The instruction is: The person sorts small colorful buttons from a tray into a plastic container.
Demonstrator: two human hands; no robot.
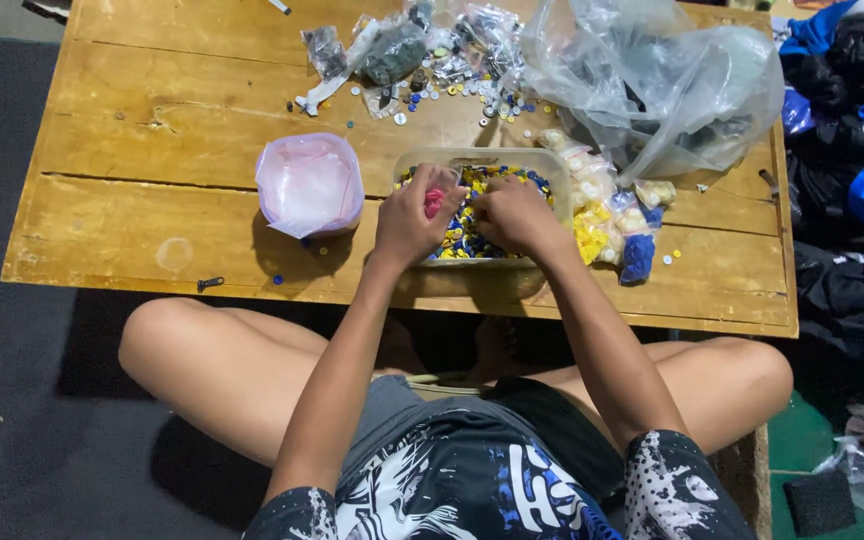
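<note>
tray (pixel 552 165): clear, shallow, on the table (pixel 152 210), full of yellow and blue buttons (pixel 464 238).
left hand (pixel 412 215): over the tray's left half, fingers curled shut on something pink (pixel 434 202).
right hand (pixel 515 215): over the tray's middle, fingertips down among the buttons; whether it pinches one, cannot tell.
pink bag (pixel 309 185): open, just left of the tray.
small bags (pixel 607 215): filled, touching the tray's right side.
doing it well: judged, pick singly with fingertips and keep both wrists low over the tray.
</note>
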